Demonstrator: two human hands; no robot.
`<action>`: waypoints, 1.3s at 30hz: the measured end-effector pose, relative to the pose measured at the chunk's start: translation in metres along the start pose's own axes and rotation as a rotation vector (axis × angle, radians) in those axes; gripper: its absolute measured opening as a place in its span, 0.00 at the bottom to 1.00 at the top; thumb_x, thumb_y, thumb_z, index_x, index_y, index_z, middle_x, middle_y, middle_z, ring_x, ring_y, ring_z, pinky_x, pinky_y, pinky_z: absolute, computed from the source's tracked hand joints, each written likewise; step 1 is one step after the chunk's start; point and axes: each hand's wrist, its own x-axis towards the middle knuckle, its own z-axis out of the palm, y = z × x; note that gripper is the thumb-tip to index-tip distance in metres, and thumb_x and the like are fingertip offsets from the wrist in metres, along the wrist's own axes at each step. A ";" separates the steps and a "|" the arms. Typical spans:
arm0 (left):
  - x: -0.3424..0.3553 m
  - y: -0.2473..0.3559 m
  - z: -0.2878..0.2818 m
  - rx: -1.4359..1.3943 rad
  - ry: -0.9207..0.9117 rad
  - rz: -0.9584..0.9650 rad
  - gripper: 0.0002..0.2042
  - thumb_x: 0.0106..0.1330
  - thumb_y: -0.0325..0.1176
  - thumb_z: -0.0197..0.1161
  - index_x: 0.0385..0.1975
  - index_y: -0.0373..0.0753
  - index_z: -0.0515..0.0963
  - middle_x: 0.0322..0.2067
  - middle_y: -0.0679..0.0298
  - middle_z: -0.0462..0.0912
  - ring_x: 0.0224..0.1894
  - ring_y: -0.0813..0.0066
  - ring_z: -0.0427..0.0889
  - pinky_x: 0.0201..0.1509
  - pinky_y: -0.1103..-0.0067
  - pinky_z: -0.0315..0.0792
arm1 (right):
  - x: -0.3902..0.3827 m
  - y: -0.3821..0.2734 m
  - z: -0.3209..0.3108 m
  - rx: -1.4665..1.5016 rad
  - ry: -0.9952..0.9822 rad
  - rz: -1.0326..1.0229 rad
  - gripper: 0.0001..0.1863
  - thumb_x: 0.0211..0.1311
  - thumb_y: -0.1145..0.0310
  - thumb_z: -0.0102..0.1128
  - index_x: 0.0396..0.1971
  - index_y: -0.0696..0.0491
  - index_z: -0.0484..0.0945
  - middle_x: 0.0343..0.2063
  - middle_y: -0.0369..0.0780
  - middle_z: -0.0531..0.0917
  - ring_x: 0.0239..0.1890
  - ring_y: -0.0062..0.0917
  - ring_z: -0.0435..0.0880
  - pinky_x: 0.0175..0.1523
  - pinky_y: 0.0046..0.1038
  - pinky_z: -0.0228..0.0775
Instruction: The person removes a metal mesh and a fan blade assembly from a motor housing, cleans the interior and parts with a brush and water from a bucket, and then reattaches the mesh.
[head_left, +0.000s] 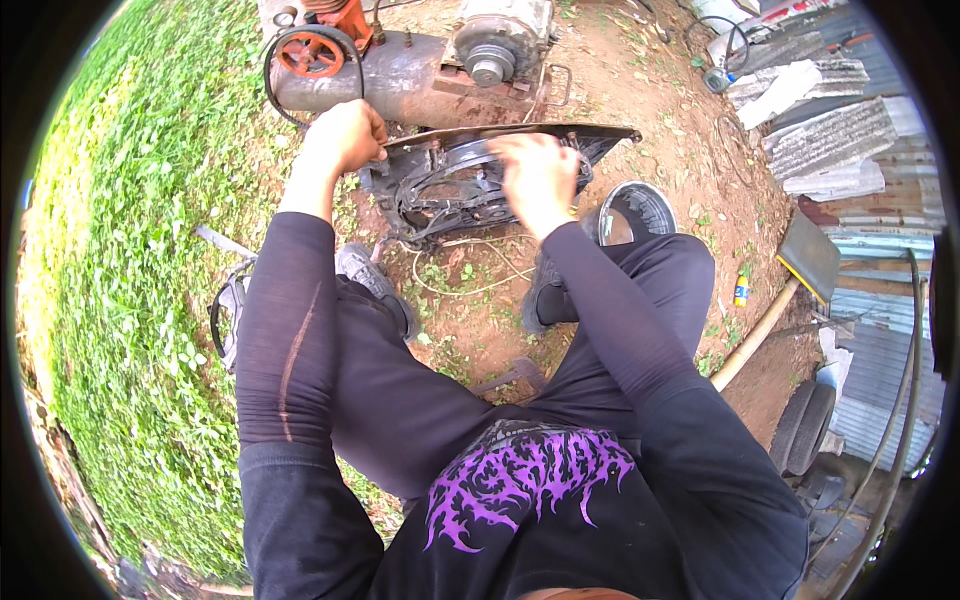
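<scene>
A dark, dirty frame-like part (440,205) with a rounded opening stands between my feet, its long thin upper edge facing away from me. My left hand (345,138) is closed at the left end of that upper edge, fingers curled around it. Over the right half of the part is my right hand (540,180), its fingers bent and smeared by motion. Whether it grips anything there is hidden. A pale thin cord (470,292) loops on the soil below the part.
Behind the part lies a rusty compressor tank (405,78) with an orange wheel (310,54) and a motor (492,50). A dark bucket (645,208) is by my right knee. Rightward are a wooden-handled tool (755,335), a yellow bottle (741,290) and tyres (800,428). Grass (150,300) spreads left.
</scene>
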 end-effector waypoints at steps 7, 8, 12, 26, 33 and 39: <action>0.001 0.010 0.002 0.057 0.038 0.069 0.12 0.45 0.27 0.81 0.30 0.40 0.89 0.32 0.55 0.89 0.38 0.56 0.90 0.46 0.66 0.80 | -0.002 0.004 0.009 0.074 0.194 0.249 0.10 0.60 0.70 0.61 0.36 0.42 0.89 0.39 0.31 0.88 0.49 0.28 0.82 0.54 0.41 0.66; 0.002 0.009 0.002 0.063 0.056 0.076 0.12 0.45 0.27 0.81 0.30 0.40 0.89 0.32 0.55 0.89 0.39 0.56 0.89 0.46 0.66 0.80 | 0.002 -0.012 0.015 0.095 0.155 0.211 0.09 0.60 0.70 0.61 0.35 0.43 0.89 0.39 0.32 0.88 0.50 0.30 0.82 0.55 0.42 0.66; 0.000 0.012 -0.004 0.063 0.004 0.062 0.12 0.45 0.28 0.81 0.31 0.40 0.89 0.32 0.55 0.90 0.39 0.57 0.90 0.46 0.66 0.80 | 0.014 -0.067 0.027 0.104 0.044 0.075 0.10 0.57 0.71 0.62 0.35 0.45 0.90 0.42 0.32 0.86 0.54 0.31 0.78 0.58 0.43 0.65; 0.001 0.021 0.000 0.136 -0.011 0.005 0.13 0.46 0.29 0.83 0.32 0.41 0.88 0.34 0.58 0.90 0.41 0.58 0.90 0.47 0.66 0.81 | -0.003 0.032 -0.020 0.062 -0.099 -0.019 0.18 0.62 0.74 0.58 0.51 0.52 0.87 0.44 0.41 0.84 0.50 0.36 0.83 0.59 0.43 0.72; -0.007 0.029 -0.006 0.196 0.001 -0.033 0.11 0.50 0.33 0.81 0.34 0.45 0.90 0.36 0.58 0.91 0.43 0.60 0.90 0.49 0.67 0.81 | 0.010 -0.021 0.000 0.063 -0.122 -0.247 0.17 0.61 0.71 0.58 0.48 0.45 0.88 0.48 0.33 0.83 0.58 0.29 0.78 0.60 0.45 0.66; -0.001 0.023 -0.008 0.069 -0.079 -0.080 0.11 0.48 0.33 0.82 0.33 0.45 0.90 0.34 0.58 0.91 0.41 0.59 0.90 0.48 0.66 0.81 | 0.008 0.083 -0.039 0.076 -0.181 0.079 0.13 0.63 0.74 0.58 0.41 0.46 0.91 0.35 0.39 0.90 0.40 0.33 0.91 0.44 0.39 0.81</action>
